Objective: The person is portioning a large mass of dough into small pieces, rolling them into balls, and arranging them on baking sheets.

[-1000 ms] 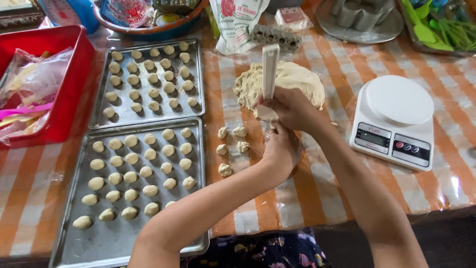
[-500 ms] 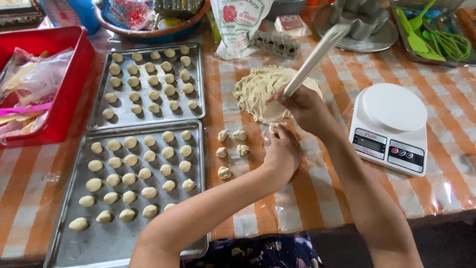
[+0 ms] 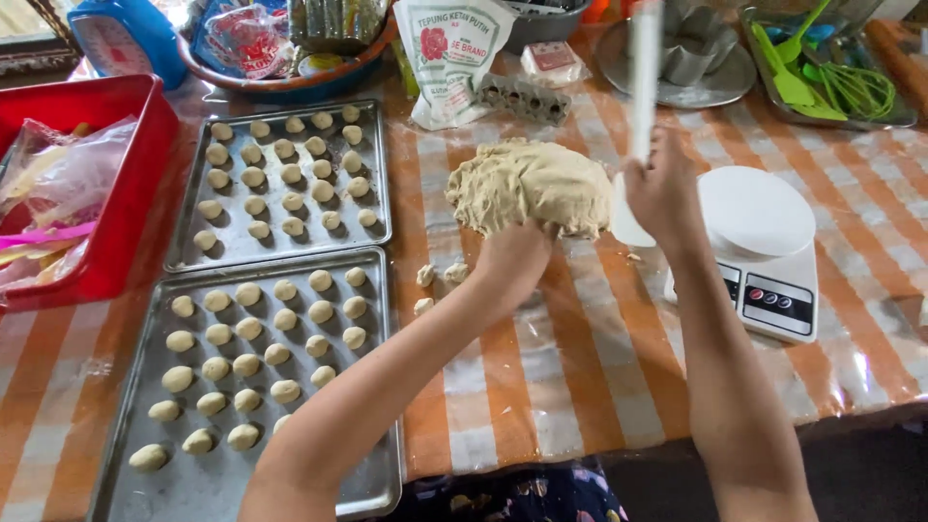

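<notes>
Two hands work: left hand (image 3: pixel 512 259) presses the dough mound (image 3: pixel 530 186); right hand (image 3: pixel 662 188) grips an upright white scraper (image 3: pixel 642 87) beside the kitchen scale (image 3: pixel 764 246).

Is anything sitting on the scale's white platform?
No: the scale platform is bare; the dough lies on the table beside it, under the left hand.
</notes>
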